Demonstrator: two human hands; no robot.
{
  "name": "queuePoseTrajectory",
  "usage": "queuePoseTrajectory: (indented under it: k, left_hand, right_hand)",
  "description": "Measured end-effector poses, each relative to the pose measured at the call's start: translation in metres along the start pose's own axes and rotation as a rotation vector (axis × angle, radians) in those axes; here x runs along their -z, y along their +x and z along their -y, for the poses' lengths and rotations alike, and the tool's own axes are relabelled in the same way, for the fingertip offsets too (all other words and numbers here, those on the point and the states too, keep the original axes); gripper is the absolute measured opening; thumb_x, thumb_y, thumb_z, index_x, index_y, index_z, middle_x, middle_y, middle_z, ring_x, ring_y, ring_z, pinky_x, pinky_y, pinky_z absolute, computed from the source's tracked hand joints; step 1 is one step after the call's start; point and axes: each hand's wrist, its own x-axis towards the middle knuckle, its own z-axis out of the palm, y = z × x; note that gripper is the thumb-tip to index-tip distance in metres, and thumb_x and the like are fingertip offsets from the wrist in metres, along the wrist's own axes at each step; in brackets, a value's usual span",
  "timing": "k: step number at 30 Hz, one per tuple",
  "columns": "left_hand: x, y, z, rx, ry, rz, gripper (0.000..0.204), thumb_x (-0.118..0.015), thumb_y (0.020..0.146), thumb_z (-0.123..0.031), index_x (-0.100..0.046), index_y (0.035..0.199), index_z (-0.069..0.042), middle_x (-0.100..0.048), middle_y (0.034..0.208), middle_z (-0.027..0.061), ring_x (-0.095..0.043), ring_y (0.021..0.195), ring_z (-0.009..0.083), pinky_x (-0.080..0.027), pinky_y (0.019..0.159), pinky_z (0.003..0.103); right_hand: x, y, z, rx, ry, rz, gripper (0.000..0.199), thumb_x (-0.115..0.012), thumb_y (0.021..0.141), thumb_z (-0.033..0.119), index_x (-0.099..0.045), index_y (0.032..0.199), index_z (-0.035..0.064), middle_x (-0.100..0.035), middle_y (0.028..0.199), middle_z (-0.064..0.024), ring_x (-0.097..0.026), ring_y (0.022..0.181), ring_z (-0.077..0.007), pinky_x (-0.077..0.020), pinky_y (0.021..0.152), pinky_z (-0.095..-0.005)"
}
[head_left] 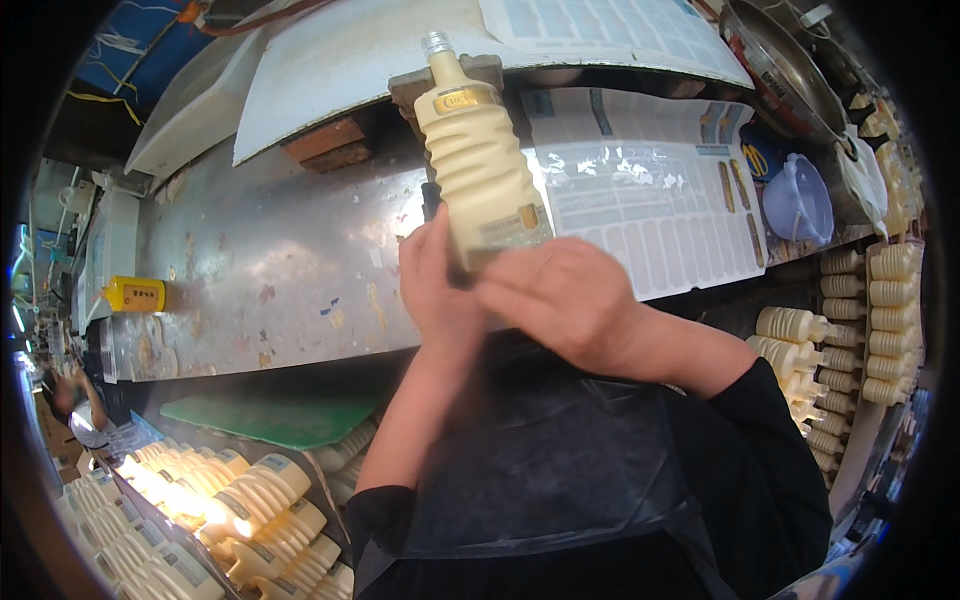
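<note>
A cream bottle (pixel 478 165) with a wavy body, a silver threaded neck and gold-coloured decals lies with its neck pointing away from me. Its upper part rests against a brown block (pixel 410 88). My left hand (pixel 436 275) is closed around the bottle's near left side, close to the base. Against the base's lower right my right hand (pixel 570 300) is closed, fingers bent and pressed together; what they pinch, if anything, is hidden. A grey patch with small gold marks (pixel 515 228) sits on the bottle just above these fingers. Some finger parts are blurred.
Right of the bottle lies a backing sheet (pixel 650 215) with rows of decals. Beyond it stands a lilac bucket (pixel 798 203). A yellow container (pixel 135 294) is at the left. Cream bottles are stacked at lower left (pixel 270 500) and right (pixel 890 320). A green board (pixel 270 415) lies below the metal table (pixel 270 260).
</note>
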Motion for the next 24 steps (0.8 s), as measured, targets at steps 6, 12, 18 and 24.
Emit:
queuePoseTrajectory:
  k: [6,12,18,24]
  left_hand:
    - [0.002,-0.002,-0.001,0.065,-0.02,-0.011,0.076,-0.088,0.069,-0.008,-0.06,0.14,-0.004,-0.061,0.12,0.0137,-0.063,0.107,0.0293,-0.053,0.091,0.038]
    - [0.003,-0.001,-0.004,0.11,-0.074,0.015,0.076,-0.088,0.068,-0.006,-0.061,0.139,-0.004,-0.062,0.118,0.013,-0.063,0.106,0.0283,-0.054,0.089,0.037]
    - [0.004,-0.008,0.013,0.098,-0.054,0.016,0.069,-0.083,0.074,-0.004,-0.061,0.14,-0.005,-0.062,0.117,0.0116,-0.062,0.103,0.0252,-0.052,0.088,0.034]
    - [0.002,-0.009,0.012,0.126,-0.14,-0.014,0.072,-0.082,0.072,-0.001,-0.061,0.14,-0.004,-0.062,0.117,0.0112,-0.061,0.104,0.0243,-0.051,0.088,0.033]
  right_hand:
    - [0.007,0.008,-0.003,-0.175,0.088,0.155,0.031,-0.072,0.078,0.002,-0.073,0.109,0.0069,-0.074,0.096,-0.0072,-0.071,0.078,-0.0219,-0.0534,0.067,-0.0346]
    - [0.007,0.016,-0.021,-0.101,-0.078,-0.038,0.035,-0.072,0.075,0.004,-0.072,0.11,0.0048,-0.075,0.096,-0.01,-0.072,0.082,-0.0276,-0.0547,0.071,-0.0372]
    - [-0.004,0.004,-0.003,0.001,0.098,0.119,0.038,-0.072,0.075,0.005,-0.071,0.113,0.0053,-0.072,0.106,-0.0087,-0.07,0.087,-0.025,-0.0547,0.074,-0.0356]
    - [-0.013,0.007,0.006,0.013,0.01,-0.038,0.023,-0.066,0.083,0.01,-0.069,0.106,0.0038,-0.07,0.092,-0.0075,-0.069,0.08,-0.0274,-0.0533,0.066,-0.0384]
